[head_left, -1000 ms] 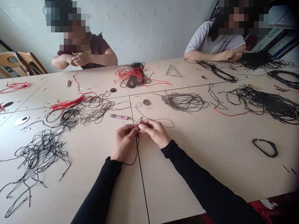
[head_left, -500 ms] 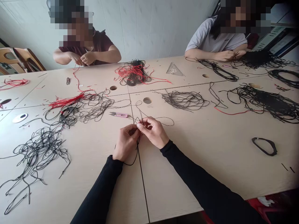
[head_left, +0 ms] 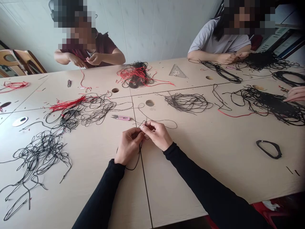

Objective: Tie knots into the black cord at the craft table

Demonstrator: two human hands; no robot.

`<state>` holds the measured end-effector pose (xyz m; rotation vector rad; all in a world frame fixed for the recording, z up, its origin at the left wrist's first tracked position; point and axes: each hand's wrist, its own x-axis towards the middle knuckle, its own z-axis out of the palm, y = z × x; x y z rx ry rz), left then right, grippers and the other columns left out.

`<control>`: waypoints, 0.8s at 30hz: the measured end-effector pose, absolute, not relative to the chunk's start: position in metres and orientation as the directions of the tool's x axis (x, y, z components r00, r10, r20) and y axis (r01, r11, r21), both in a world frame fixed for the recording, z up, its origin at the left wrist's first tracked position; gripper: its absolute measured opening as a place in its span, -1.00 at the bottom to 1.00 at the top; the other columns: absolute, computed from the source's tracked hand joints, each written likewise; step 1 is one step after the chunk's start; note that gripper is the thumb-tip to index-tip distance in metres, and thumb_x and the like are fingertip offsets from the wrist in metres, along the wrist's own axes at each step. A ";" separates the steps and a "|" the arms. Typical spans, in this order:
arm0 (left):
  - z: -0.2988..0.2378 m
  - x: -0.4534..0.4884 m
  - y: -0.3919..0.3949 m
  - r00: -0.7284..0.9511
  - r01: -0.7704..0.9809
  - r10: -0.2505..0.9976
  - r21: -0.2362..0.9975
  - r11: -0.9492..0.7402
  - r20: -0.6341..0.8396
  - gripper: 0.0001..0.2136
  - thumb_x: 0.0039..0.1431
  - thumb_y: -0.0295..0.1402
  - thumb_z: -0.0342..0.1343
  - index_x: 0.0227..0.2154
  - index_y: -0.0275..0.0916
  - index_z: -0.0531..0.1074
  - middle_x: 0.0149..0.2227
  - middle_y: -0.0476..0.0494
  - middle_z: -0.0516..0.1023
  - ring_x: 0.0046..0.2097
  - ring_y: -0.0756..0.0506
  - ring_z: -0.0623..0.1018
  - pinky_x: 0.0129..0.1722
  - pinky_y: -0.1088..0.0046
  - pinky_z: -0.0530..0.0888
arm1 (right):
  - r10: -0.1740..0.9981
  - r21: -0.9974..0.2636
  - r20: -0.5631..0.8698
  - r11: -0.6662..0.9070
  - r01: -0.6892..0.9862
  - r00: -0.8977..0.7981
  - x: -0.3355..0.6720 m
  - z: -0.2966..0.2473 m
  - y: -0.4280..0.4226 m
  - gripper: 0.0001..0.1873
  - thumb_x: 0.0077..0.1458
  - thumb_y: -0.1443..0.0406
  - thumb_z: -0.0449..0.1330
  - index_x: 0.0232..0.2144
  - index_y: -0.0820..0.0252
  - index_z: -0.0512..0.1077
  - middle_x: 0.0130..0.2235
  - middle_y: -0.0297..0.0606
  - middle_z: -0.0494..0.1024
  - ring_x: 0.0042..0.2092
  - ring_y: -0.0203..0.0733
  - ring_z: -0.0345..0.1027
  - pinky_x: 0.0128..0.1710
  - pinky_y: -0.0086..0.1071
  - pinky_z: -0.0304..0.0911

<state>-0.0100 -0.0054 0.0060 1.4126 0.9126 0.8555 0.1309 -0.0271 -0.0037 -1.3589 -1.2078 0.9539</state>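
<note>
Both of my hands meet over the table seam, thumbs and fingertips pinched close together. My left hand (head_left: 129, 143) is closed on a thin black cord (head_left: 136, 166), which hangs in a loop below it. My right hand (head_left: 158, 133) pinches the same cord at the left fingertips; a thin loop of it runs out beyond on the table. Fingers cover the exact spot where the cord is gripped. Just past my left hand lie pink-handled thread snips (head_left: 122, 118), blades pointing left.
Tangled black cords (head_left: 45, 149) spread at left, with a red cord bundle (head_left: 69, 102) behind. More black cord bundles (head_left: 187, 102) lie ahead and at right. A clear set square (head_left: 177, 71) and a black band (head_left: 269, 149) rest on the table (head_left: 190, 190). Two people work opposite; another hand (head_left: 296, 94) is at right.
My hands stay pinched together, shifting only slightly. A person's hand has come in at the right edge over the black cords. The person at far left has drawn the red cord nearer.
</note>
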 end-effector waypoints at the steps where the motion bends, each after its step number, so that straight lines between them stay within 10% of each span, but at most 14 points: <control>1: 0.006 -0.010 -0.005 0.419 0.039 0.908 0.999 0.003 -0.019 -0.83 0.11 -0.27 0.21 -0.38 -0.30 0.56 -0.43 -0.12 0.59 -0.37 -0.08 0.54 -0.33 0.44 0.44 | 0.981 -0.990 0.066 0.041 0.135 0.183 0.131 -0.003 -0.027 -0.69 0.07 0.06 0.21 -0.43 0.20 0.45 -0.48 -0.31 0.44 -0.45 -0.26 0.28 -0.45 -0.38 0.29; 24: 0.006 -0.010 0.000 0.247 -0.273 0.958 0.938 0.215 -0.147 -0.75 -0.07 -0.30 0.36 -0.35 -0.35 0.54 -0.43 -0.11 0.57 -0.43 -0.01 0.54 -0.36 0.43 0.47 | 0.994 -0.998 0.036 0.042 -0.051 0.105 0.134 -0.005 -0.024 -0.74 0.11 0.18 0.14 -0.20 0.20 0.46 -0.35 -0.29 0.44 -0.43 -0.32 0.24 -0.55 -0.48 0.21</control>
